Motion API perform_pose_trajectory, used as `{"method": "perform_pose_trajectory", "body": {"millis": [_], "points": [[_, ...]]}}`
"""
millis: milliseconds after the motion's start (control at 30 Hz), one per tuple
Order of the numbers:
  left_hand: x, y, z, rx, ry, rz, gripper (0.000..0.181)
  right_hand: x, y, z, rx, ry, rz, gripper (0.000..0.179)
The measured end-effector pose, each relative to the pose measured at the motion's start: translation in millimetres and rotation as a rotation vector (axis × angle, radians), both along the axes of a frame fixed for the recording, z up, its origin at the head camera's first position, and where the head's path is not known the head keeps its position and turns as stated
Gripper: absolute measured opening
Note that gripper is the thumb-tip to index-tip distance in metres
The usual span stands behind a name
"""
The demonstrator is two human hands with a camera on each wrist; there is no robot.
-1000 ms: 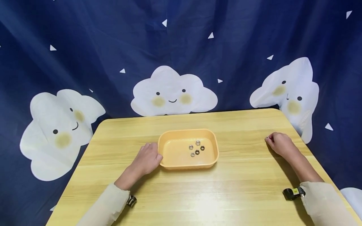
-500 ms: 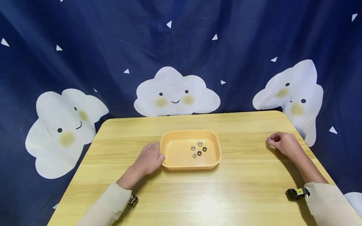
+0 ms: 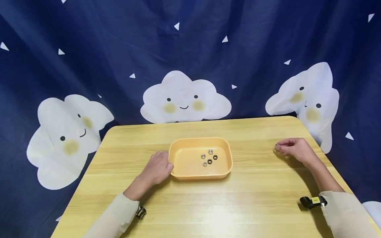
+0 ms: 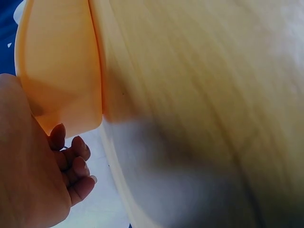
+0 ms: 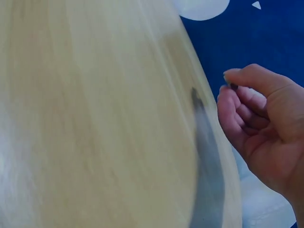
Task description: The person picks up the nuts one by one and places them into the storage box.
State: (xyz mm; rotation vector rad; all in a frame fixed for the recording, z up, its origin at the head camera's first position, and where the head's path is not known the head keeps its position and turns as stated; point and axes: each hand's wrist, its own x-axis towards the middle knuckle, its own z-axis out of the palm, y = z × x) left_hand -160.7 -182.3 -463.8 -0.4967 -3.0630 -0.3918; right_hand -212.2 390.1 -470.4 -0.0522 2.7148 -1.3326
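My left hand grips the left end of a shallow orange plastic tray. In the left wrist view, the fingers are curled at the end of the tray. Several hex nuts lie loose in the tray's right half; some are silver, like one nut, and others dark, like another nut. Off to the right, just above the table, my right hand pinches a small metal nut between thumb and forefinger. The fingertips cover most of that nut.
The pale wood table has rounded back corners. Behind it hangs a dark blue curtain with white smiling clouds. A black wrist camera is strapped at the right sleeve, another camera at the left.
My right hand has shifted slightly left toward the tray, with the nut between its fingertips. The left hand and the tray keep their places; the head view has turned a little.
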Motion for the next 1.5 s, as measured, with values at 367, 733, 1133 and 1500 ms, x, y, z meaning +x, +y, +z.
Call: {"method": "perform_pose_trajectory", "body": {"millis": [367, 733, 1133, 1500], "points": [[-0.2, -1.2, -1.4, -0.002, 0.015, 0.001, 0.014, 0.9, -6, 1.3, -0.724, -0.097, 0.059, 0.023], [-0.1, -1.0, -1.8, 0.006, 0.027, -0.008, 0.013, 1.3, -27, 13.1, -0.905, -0.088, 0.137, 0.034], [0.9, -1.2, -4.6, 0.009, 0.055, -0.009, 0.012, 0.6, -51, 20.9, -0.851, -0.086, 0.164, 0.029], [-0.3, -1.0, -5.2, 0.022, 0.046, -0.004, 0.01, 1.3, -80, 35.5, -0.702, -0.073, 0.144, 0.022]]}}
